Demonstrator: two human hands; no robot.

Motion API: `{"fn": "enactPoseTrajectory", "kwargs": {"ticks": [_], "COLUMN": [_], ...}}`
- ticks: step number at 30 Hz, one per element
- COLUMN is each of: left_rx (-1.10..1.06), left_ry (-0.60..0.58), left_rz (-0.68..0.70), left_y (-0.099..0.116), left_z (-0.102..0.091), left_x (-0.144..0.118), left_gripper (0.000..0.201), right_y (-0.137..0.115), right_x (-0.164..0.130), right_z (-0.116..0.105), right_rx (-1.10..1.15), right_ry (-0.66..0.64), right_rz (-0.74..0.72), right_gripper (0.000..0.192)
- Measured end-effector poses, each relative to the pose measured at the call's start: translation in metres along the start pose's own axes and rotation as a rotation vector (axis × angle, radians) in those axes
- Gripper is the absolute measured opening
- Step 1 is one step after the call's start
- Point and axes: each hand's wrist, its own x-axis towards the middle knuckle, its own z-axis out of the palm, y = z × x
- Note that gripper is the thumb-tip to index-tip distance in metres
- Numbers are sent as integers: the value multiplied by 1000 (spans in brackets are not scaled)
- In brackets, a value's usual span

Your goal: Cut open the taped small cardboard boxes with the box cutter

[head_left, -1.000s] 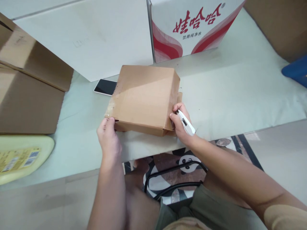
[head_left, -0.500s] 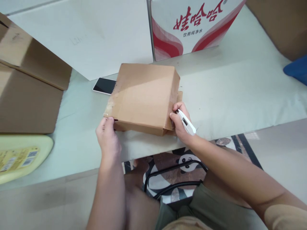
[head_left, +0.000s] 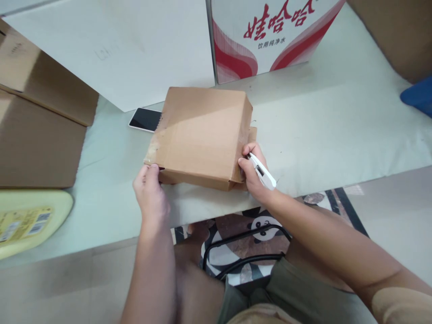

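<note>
1. Here's the box (head_left: pixel 202 130), broad face up over the table (head_left: pixel 337 121), near its front edge. Its left end hides part of the phone (head_left: pixel 145 119); whether the two touch, I can't tell.

2. Left hand (head_left: pixel 149 193) on the near left corner: thumb on top, fingers curled in, closed snugly on the cardboard. Right by it, clear tape (head_left: pixel 153 150) and a ragged edge.

3. Over to the right hand (head_left: pixel 253 182), doing double duty! Fingers folded around the white cutter (head_left: pixel 263 173), thumb and index finger brought close together at the box's right side. Is that a pinch on a flap or just a press? Can't tell. No blade to be made out, either.

4. The step in hand, as I read it: handling the box from both ends at once, with the cutter tucked in the grip rather than working along that left-hand tape.

5. What does any move from here call for? Both hands acting in concert, I'd say, the cutter's tip pointed away from fingers, and a gentle hold on that frayed corner, which could tear.
</note>
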Motion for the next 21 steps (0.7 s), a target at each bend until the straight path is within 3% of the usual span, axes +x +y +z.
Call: {"fn": "enactPoseTrajectory", "kwargs": {"ticks": [21], "left_rx": [3], "left_ry": [19], "left_rz": [-19], "left_y": [6], "left_z": [3], "left_x": [-2], "left_gripper": [33], "right_y": [3], "right_x": [0], "right_z": [2], "right_rx": [10], "right_ry": [6], "right_rz": [-7], "right_gripper": [21]}}
